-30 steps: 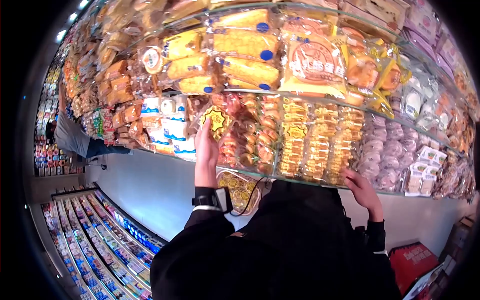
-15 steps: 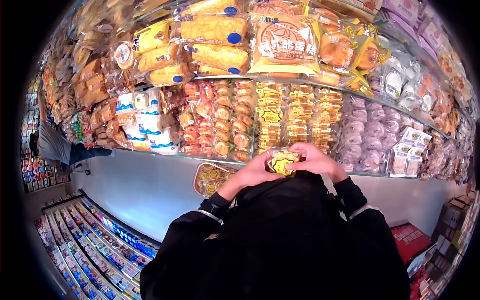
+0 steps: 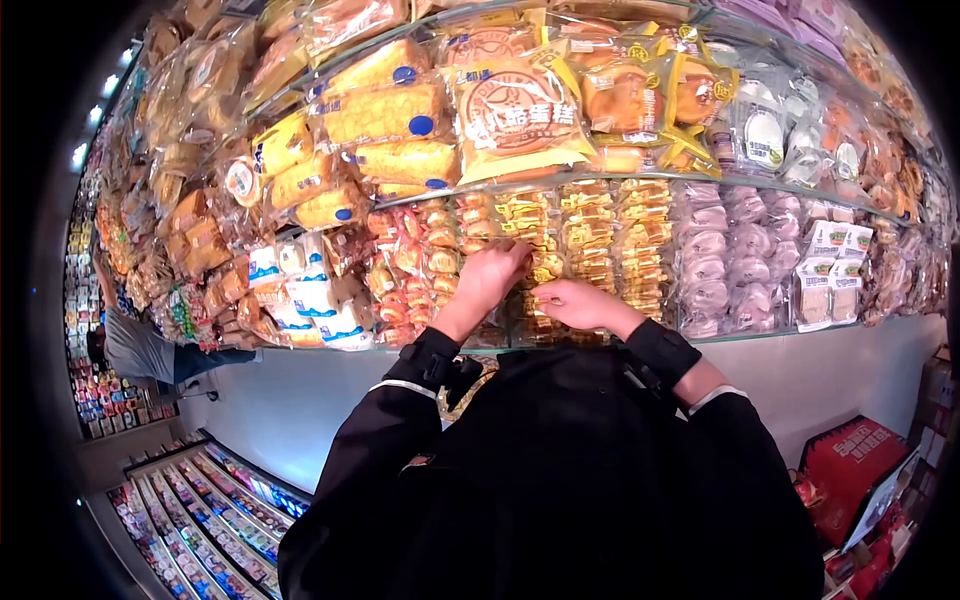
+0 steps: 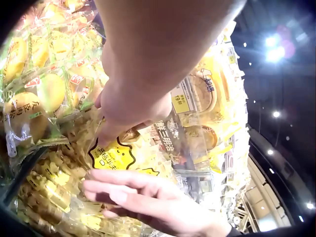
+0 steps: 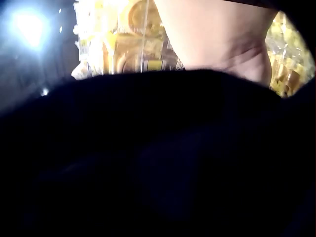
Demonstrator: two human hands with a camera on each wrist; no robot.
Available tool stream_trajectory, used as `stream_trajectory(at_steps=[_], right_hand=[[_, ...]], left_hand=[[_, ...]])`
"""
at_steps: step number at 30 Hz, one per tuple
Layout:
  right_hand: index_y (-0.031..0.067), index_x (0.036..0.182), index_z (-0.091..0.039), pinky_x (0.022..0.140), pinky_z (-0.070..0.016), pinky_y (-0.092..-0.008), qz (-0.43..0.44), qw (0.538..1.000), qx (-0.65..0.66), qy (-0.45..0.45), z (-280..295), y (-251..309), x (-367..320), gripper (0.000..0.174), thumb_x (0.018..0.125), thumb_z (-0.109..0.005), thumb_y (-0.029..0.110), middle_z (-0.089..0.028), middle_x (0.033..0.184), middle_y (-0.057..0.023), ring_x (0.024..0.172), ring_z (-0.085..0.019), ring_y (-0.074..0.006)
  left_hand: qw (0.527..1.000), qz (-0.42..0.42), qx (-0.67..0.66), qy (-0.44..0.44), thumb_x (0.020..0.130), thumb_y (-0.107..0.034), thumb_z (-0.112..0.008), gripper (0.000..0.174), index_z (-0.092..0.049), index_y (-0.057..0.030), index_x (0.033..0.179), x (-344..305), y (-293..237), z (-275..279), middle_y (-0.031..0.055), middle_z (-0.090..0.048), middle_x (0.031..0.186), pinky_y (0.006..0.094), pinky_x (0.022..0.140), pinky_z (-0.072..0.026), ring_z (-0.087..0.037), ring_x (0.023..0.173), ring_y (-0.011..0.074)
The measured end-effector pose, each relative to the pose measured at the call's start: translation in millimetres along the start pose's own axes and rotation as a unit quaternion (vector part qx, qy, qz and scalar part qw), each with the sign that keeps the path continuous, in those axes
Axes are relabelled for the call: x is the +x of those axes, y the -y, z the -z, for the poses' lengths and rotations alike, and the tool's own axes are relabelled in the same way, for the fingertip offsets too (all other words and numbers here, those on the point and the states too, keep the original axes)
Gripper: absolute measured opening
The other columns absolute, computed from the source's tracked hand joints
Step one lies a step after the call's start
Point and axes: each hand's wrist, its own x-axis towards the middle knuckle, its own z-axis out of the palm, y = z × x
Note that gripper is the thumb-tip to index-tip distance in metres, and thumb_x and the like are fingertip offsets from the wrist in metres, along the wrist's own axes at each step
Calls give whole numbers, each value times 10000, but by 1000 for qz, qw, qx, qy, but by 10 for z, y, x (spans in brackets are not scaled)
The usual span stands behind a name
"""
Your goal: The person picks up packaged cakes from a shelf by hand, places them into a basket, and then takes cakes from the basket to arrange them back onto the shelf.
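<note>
Head view: a person in black sleeves reaches with both hands into a shop shelf filled with wrapped baked goods. A packet with a yellow, wavy-edged label lies between the two hands, among rows of golden packets. The left hand reaches down onto it from above, a fingertip touching the label's edge; whether it pinches the wrapper cannot be told. The right hand is just beside the label's lower edge, its fingers lying nearly straight and close together. Red-tinted packets of round buns fill the space to the left, pale purple packets the space to the right, and a large bagged cake lies on the glass shelf above. Lower right is a red box. Right wrist view is mostly dark, showing only bare skin and blurred packets.
</note>
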Motion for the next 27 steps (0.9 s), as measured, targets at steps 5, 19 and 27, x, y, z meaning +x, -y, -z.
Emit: stream_trajectory(at_steps=[5,19,27], right_hand=[[5,992,-612,850,-458,-443,-39,985,-159,57,72,121,371,264,876,-505,217,-642,950,-203,956,-596,-379],[0,1004,-622,786,-470,-444,-106,980,-128,108,161,-94,531,257,857,-503,173,-646,941,-193,905,-612,-358],[18,1008,-631,812,-467,-375,-156,969,-97,166,962,-35,-337,239,888,-504,181,-668,966,-149,907,-627,-275]], left_hand=[[999,-12,13,-33,738,-116,-680,288,-584,-72,1006,12,10,-11,137,-619,879,430,707,-489,-602,850,348],[988,-34,105,-104,692,-110,-686,403,-577,-113,1080,22,-176,-47,52,-559,986,383,752,-447,-537,906,266],[979,-86,143,-116,771,-107,-641,416,-590,-158,1180,10,0,-229,26,-567,988,355,740,-442,-537,867,228]])
